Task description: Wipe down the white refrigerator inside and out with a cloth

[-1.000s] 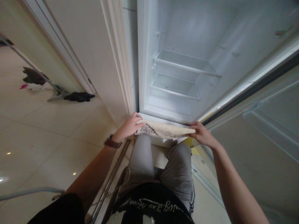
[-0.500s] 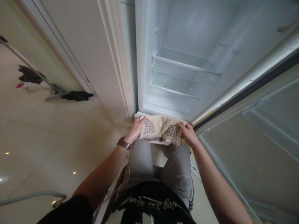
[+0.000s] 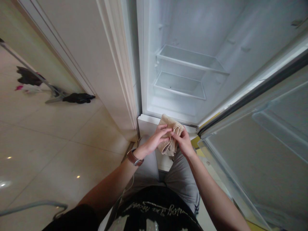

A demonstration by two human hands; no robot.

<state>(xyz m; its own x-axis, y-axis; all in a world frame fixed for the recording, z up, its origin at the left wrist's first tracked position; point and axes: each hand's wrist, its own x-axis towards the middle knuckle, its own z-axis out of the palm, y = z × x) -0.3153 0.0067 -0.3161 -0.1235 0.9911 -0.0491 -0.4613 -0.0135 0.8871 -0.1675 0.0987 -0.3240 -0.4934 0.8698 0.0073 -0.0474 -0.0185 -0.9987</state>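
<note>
The grip of the right hand (image 3: 184,143) pinched the near-right edge of a beige, towel-like fabric cloth (image 3: 168,120), its thumb on top and most of its other fingers hidden behind the layers. The grip of the left hand (image 3: 154,140) lay over the cloth's left part, its fingers slightly spread and reaching across the face toward the right thumb; whether its own thumb pinched from beneath could not be told. The cloth was held between the two hands, bunched into several layers, above the gap between the knees of a pair of grey fabric trousers (image 3: 186,176) and in front of a white, flat-faced panel (image 3: 147,124). The step in hand seemed to be folding the cloth into a compact pad, and the next move appeared to call for a firm pinch on the stacked edges so that no layer slipped. Farther off stood the open white refrigerator compartment (image 3: 173,108) with two clear, rectangular shelves (image 3: 179,86), and to the right its wide, dark-edged door (image 3: 281,141) stood open.
</note>
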